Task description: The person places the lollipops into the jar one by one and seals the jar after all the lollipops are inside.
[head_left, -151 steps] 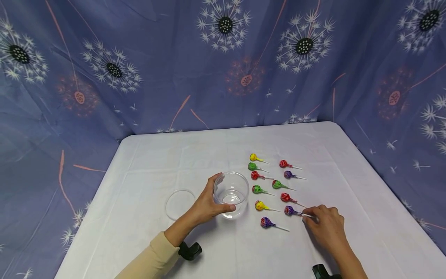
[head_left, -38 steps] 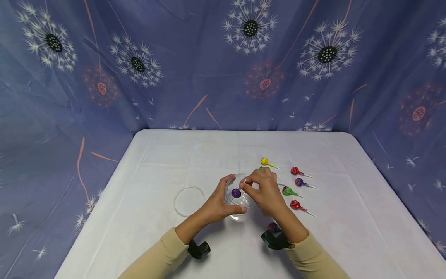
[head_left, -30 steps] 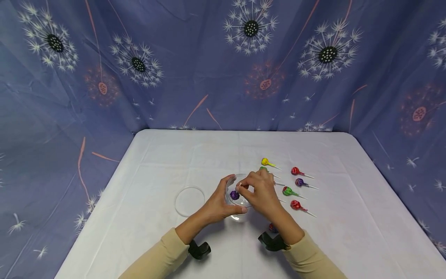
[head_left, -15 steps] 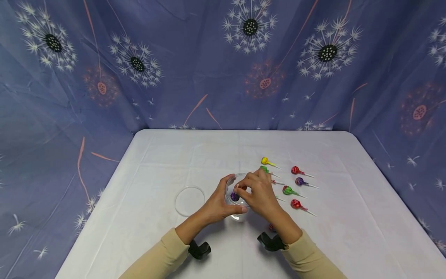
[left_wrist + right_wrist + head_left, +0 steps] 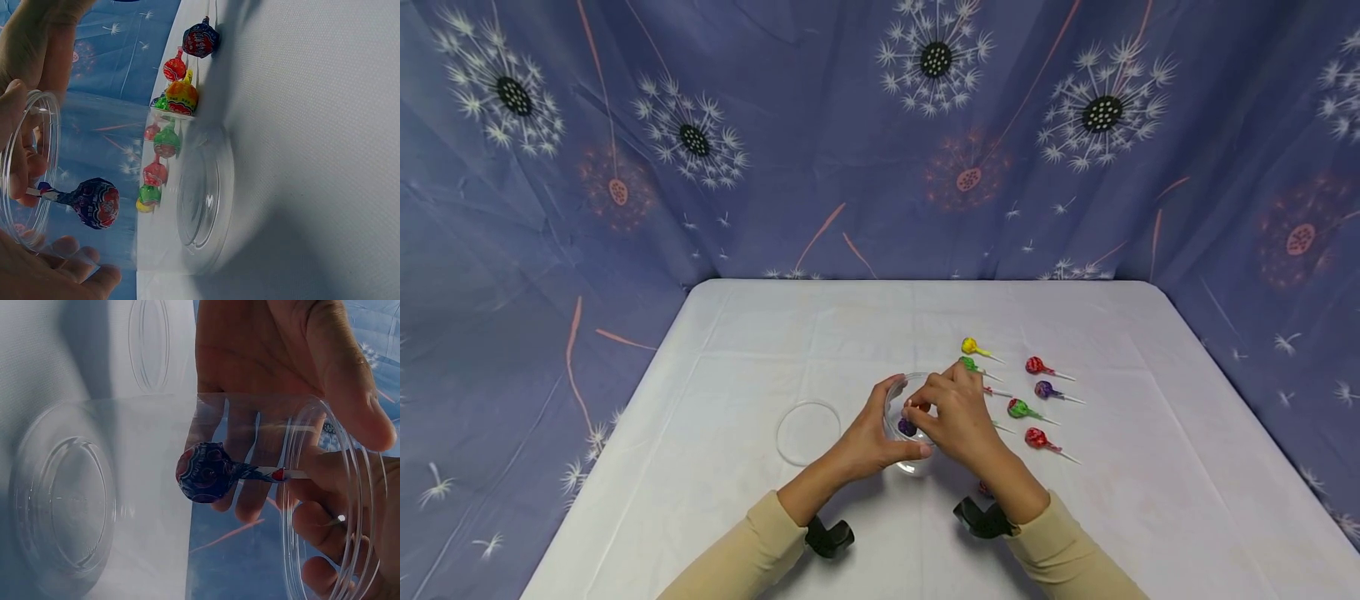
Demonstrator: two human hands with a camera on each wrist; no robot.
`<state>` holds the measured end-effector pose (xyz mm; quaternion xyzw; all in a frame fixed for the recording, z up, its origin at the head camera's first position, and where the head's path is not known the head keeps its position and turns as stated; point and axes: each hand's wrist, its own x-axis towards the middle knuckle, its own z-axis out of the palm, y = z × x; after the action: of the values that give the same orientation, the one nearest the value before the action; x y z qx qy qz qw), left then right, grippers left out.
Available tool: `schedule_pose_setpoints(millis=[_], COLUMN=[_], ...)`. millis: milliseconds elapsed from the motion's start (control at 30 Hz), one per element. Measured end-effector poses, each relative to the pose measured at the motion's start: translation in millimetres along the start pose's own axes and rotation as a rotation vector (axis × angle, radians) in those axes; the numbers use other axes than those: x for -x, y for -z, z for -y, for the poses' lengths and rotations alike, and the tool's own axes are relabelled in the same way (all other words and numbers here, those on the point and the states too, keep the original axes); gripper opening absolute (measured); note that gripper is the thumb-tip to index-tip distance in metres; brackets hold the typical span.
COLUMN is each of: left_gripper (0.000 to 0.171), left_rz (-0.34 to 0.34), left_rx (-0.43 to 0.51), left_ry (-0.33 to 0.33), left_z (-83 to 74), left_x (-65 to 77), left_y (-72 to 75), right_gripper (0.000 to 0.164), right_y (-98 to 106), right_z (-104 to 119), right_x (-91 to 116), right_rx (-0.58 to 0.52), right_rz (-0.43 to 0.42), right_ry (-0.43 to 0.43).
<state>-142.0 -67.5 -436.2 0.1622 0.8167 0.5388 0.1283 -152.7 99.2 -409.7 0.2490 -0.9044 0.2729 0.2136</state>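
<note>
My left hand (image 5: 868, 437) grips a clear round plastic jar (image 5: 912, 468), fingers along its far side and thumb across its near side. The jar stands on the table, mouth up. My right hand (image 5: 958, 417) reaches over the mouth and pinches the white stick of a purple-wrapped lollipop (image 5: 203, 472). In the right wrist view, its round head hangs inside the jar, apart from the jar's base (image 5: 78, 503). The left wrist view shows the same lollipop (image 5: 97, 203) through the wall, with fingertips at the rim. No other lollipop is seen in the jar.
Right of the jar lie several lollipops: a yellow one (image 5: 970, 346), a red one (image 5: 1036, 365), a purple one (image 5: 1045, 389), a green one (image 5: 1018, 408) and another red one (image 5: 1037, 438). My right arm partly hides others. A clear round lid (image 5: 808, 432) lies left of the jar.
Five seconds ago my right hand pinched this purple lollipop's stick at the table's right. It has carried it left over the jar and, within the last second, lowered it inside. My left hand keeps its grip.
</note>
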Motion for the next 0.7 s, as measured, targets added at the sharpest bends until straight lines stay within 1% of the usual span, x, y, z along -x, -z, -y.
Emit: schedule_pose_setpoints(millis=[100,267,500,700], left_gripper=[0.099,0.101,0.101,0.101], left_rz=[-0.004,-0.006,-0.011,-0.019], left_rx=[-0.002,0.002,0.015,-0.005], left_ry=[0.007,-0.002,0.005,0.031], left_z=[0.2,1.6,1.0,-1.6], left_x=[0.2,0.0,-0.4,0.7], left_y=[-0.7,-1.7,-2.7,-2.3], right_gripper=[0.008,0.007,0.007,0.010], right_y=[0,1,1,11], right_z=[0,0,-1,-1], right_x=[0,1,3,4], right_rx=[0.006,0.008,-0.012,-0.049], right_rz=[0.014,0.025,-0.033,-0.085], right_ry=[-0.003,-0.007,0.007,0.003])
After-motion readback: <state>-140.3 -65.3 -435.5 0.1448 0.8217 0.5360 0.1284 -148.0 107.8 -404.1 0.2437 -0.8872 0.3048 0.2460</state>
